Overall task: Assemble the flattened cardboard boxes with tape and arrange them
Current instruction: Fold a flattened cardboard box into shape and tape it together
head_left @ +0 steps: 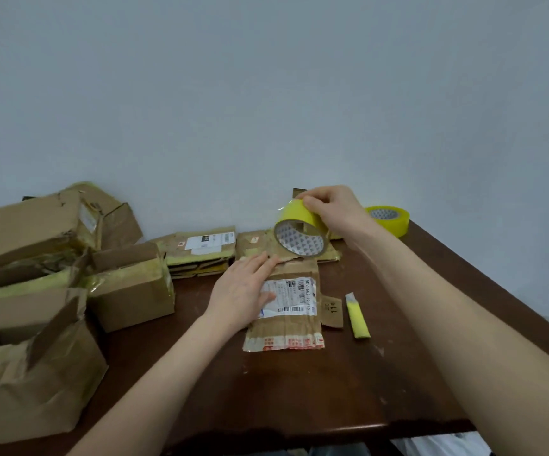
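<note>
Under the left hand (245, 291), spread flat with fingers open, lies a flattened box (291, 311) on the brown surface (299, 390); just beyond it the right hand (335, 209) grips a yellow tape roll (299, 232) held on edge above the box's far end, a second roll (389, 218) behind that hand

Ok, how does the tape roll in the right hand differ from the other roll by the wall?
The held tape roll is lifted off the table in the right hand, tilted so its printed core faces the camera; the spare tape roll lies flat on the table, untouched. The held one sits above the flattened box that the left hand presses down; the spare sits at the far right corner. Both are yellow with similar patterned cores.
</note>
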